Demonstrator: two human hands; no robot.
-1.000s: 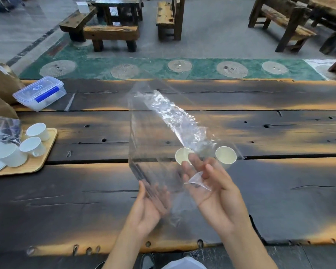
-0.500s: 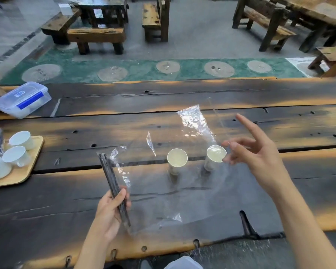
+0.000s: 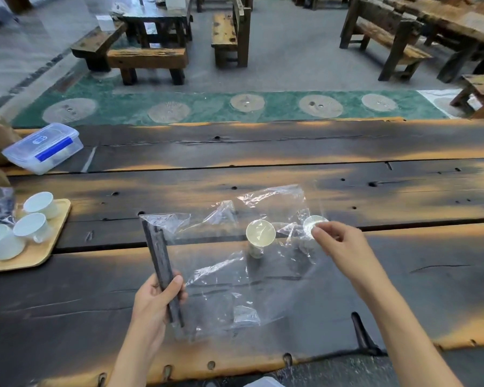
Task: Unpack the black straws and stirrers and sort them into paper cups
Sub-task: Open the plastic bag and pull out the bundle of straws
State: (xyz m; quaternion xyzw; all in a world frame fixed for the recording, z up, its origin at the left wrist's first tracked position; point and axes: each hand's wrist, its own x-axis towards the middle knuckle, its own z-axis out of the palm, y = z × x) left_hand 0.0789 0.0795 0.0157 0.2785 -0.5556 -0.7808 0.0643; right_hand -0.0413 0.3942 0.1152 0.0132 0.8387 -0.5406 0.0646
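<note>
While the left hand (image 3: 154, 301) wraps its fingers and thumb around the lower part of a bundle of thin black straws and stirrers (image 3: 162, 270), the bundle stands tilted, its upper end leaning away from the person and to the left, and it sits along the left edge of a crinkled clear plastic bag (image 3: 235, 263). That bag spreads out to the right of the grip, its far corner pinched between the thumb and fingertips of the right hand (image 3: 337, 245), which is closed narrowly on the film. Seen through the plastic, between the two grips, a small white paper cup (image 3: 260, 236) stands upright on the dark charred wooden plank table (image 3: 291, 146); its inside looks bare. A second white paper cup (image 3: 313, 224) stands just beside the right hand's fingertips, partly hidden by them and by the film, so what it holds cannot be told. Well to the left of the left hand, a pale wooden tray (image 3: 44, 248) carries several white ceramic mugs (image 3: 34, 227), whose visible insides look white and bare. Beyond the tray, farther from the person, a clear plastic lidded box with a blue clasp (image 3: 44, 148) rests shut on the table, its contents unclear.
</note>
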